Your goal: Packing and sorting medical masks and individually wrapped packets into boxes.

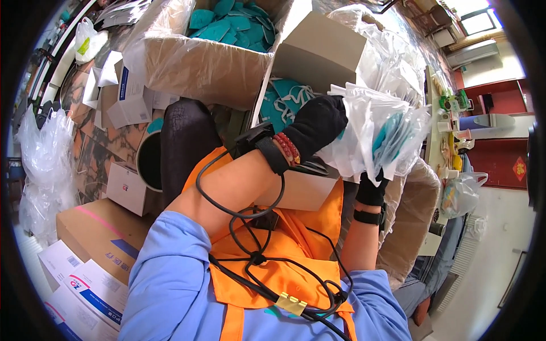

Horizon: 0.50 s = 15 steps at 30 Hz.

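My left hand (321,124), in a black glove with a red bead bracelet at the wrist, is closed on the left edge of a thick bundle of clear plastic bags (355,133). Teal face masks (388,136) show through the plastic. From below, my right hand (372,189), also gloved in black, grips the lower edge of the same bundle; its fingers are partly hidden by the bags. Under my left hand an open white carton (318,45) holds teal masks with white ear loops (287,102). The bundle hangs over the carton's right side.
A large plastic-lined cardboard box (205,65) full of teal pieces stands ahead. Another lined box (412,221) is at my right. Closed cartons (102,233) are stacked at left, near a dark round bin (149,162). Black cables (259,258) loop across my orange apron.
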Tool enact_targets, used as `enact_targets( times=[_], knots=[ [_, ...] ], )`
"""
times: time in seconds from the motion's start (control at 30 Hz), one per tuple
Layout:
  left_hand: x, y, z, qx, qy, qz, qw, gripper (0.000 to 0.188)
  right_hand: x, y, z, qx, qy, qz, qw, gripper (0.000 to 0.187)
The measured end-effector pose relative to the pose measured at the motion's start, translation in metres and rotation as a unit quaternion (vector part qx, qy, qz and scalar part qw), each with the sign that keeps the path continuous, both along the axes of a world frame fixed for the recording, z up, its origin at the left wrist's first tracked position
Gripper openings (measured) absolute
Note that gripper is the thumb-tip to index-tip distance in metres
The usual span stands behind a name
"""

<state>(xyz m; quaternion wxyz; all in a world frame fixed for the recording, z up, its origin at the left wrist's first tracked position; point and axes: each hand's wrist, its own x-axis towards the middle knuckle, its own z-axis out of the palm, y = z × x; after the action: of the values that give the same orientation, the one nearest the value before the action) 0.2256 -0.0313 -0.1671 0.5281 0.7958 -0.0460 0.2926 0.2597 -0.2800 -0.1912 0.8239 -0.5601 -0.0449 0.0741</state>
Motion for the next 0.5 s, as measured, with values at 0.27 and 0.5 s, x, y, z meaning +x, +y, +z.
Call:
enact_targets(
  times=[0.27, 0.5],
  knots=[
    [0.004, -0.005, -0.009, 0.080, -0.093, 0.044, 0.991, 0.024, 0.006, 0.004, -0.015, 0.015, -0.021, -0.039, 0.999, 0.050],
    [-0.017, -0.003, 0.023, 0.001, 0.078, 0.091, 0.993, 0.038, 0.004, -0.013, -0.029, -0.053, -0.038, -0.010, 0.998, 0.055]
  ],
)
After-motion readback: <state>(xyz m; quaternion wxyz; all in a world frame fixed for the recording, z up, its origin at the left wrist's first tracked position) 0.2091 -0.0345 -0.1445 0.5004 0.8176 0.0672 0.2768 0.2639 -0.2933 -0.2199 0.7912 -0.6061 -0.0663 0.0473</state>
